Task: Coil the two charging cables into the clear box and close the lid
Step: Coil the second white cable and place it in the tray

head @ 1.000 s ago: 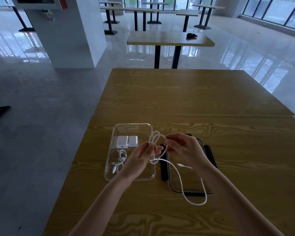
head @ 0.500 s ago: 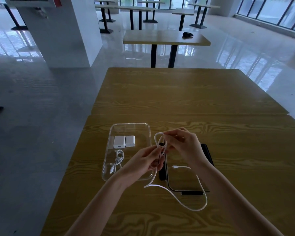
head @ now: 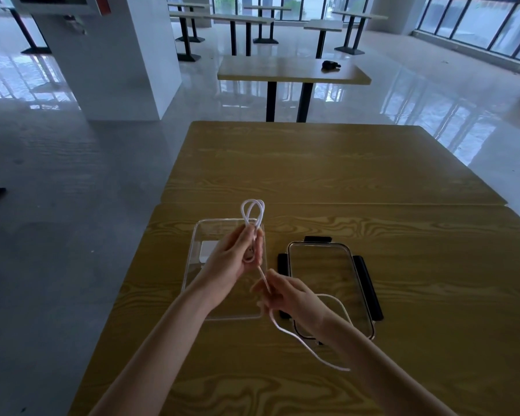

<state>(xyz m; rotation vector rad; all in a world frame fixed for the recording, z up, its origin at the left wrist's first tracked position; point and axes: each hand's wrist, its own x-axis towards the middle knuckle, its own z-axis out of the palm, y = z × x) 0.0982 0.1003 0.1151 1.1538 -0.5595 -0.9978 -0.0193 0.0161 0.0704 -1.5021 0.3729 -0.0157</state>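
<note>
Wooden table [head: 373, 265], left hand [head: 231, 259] gripping looped cable [head: 252, 211] above clear box [head: 192, 265], right hand [head: 288, 298] pinching its tail

wood-grain table [head: 373, 265], clear box [head: 192, 265] on it, lid [head: 321, 265] lying just beside

arms: two bare forearms, no sleeves in view
left hand [head: 228, 259]: bare, no glove
right hand [head: 291, 298]: bare, no glove
wrists: nothing worn
</note>
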